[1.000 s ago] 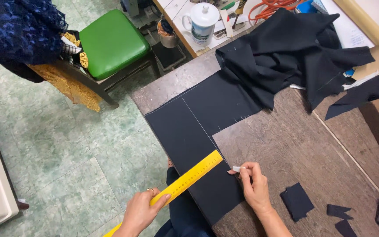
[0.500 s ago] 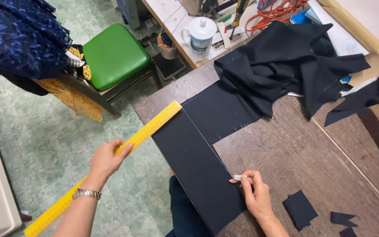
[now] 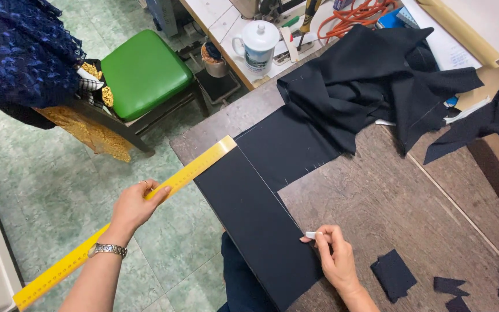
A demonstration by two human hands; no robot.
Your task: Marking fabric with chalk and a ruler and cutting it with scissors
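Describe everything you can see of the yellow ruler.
The yellow ruler is a long, flat, straight strip with fine dark markings along its length. It lies on a slant: its far end rests on the corner of the dark fabric panel, its near end juts out over the floor. The left hand grips it near mid-length.

Long ruler (image 3: 128, 214) in left hand (image 3: 137, 205), off the table's left edge, far tip over the flat cloth (image 3: 261, 202). Chalk (image 3: 313, 235) in right hand (image 3: 336, 260) at that cloth's right edge. Heaped cloth (image 3: 371, 81) behind. Small scraps (image 3: 394, 276) right of right hand. Stool (image 3: 142, 72) far left.
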